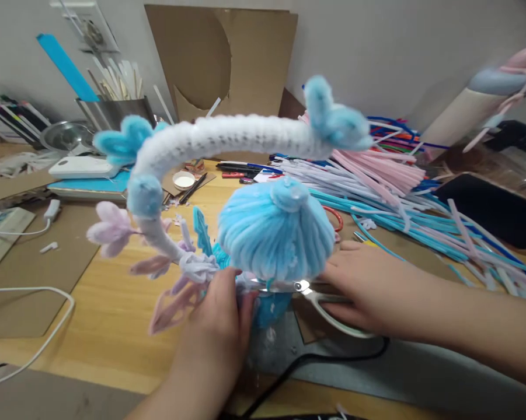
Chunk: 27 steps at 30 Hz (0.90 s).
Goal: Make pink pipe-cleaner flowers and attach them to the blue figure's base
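Scissors in front, pipe cleaners behind to the right

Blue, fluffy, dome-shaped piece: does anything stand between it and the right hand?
Only the white-handled metal scissors, which the right hand itself holds: their blades appear just below the blue dome. Nothing else visible stands between.

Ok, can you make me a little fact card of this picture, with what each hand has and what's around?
Left hand: holds the fuzzy craft near the low end of its white arch
Right hand: holds scissors by their pale handles
Scissor blades: just below the blue dome; can't tell if open
Left side of craft: pink flower
Far right: pile of pink, white and blue fuzzy sticks
At the back: brown cardboard sheet, metal cup of sticks
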Each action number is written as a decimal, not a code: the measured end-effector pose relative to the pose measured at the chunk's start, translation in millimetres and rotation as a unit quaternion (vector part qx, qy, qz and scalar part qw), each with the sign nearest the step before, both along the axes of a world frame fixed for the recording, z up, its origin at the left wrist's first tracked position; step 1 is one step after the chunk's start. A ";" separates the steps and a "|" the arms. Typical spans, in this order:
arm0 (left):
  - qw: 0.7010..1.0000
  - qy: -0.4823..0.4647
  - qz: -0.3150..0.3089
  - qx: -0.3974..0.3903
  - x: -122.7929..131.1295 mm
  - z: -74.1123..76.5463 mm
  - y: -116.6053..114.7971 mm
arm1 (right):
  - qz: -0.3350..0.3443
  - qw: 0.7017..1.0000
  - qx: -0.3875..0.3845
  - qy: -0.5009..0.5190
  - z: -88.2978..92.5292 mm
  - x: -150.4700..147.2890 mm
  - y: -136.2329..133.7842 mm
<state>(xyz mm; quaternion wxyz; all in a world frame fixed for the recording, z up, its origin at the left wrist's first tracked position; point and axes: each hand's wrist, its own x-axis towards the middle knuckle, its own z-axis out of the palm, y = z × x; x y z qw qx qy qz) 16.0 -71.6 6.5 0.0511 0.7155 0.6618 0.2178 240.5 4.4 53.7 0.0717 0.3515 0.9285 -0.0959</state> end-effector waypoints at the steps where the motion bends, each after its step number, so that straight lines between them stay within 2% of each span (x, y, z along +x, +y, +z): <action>1: 1.000 0.016 0.007 -0.025 1.4 -0.1 -0.3 | -0.004 1.000 -0.011 -0.009 0.5 -0.6 -1.4; 5: 0.991 0.072 0.012 -0.116 6.7 4.3 -0.5 | -0.051 0.997 -0.048 -0.016 5.7 -1.5 -6.8; 7: 0.989 0.071 0.014 -0.127 6.4 6.3 0.7 | -0.116 0.985 -0.129 0.000 9.0 -1.0 -8.9; 8: 0.989 0.066 0.015 -0.131 5.5 6.9 1.3 | -0.157 0.966 -0.206 0.012 10.1 -0.5 -9.8; 9: 0.989 0.063 0.017 -0.134 4.5 7.3 1.9 | -0.201 0.931 -0.304 0.027 10.7 0.2 -10.5; 10: 0.989 0.065 0.021 -0.133 3.5 7.7 2.2 | -0.240 0.878 -0.412 0.047 10.5 1.1 -11.2; 12: 0.988 0.086 0.029 -0.121 2.6 8.1 2.1 | -0.290 0.738 -0.600 0.103 8.0 3.4 -12.8; 14: 0.989 0.114 0.031 -0.093 3.5 8.2 1.3 | -0.309 0.619 -0.700 0.175 2.8 6.0 -15.2; 16: 0.989 0.132 0.028 -0.052 4.7 7.7 0.4 | -0.315 0.544 -0.743 0.231 -4.6 8.1 -18.5; 18: 0.991 0.128 0.024 -0.012 4.9 6.7 0.0 | -0.313 0.489 -0.774 0.253 -13.2 9.2 -22.5; 20: 0.994 0.103 0.023 0.017 3.4 5.2 0.6 | -0.298 0.452 -0.802 0.254 -21.7 8.5 -26.9; 23: 0.998 0.046 0.034 0.029 -0.7 2.8 2.9 | -0.285 0.423 -0.821 0.257 -31.1 4.3 -32.3; 27: 0.996 -0.014 0.084 0.012 -4.7 -0.7 6.9 | -0.293 0.392 -0.835 0.251 -34.6 -3.3 -34.1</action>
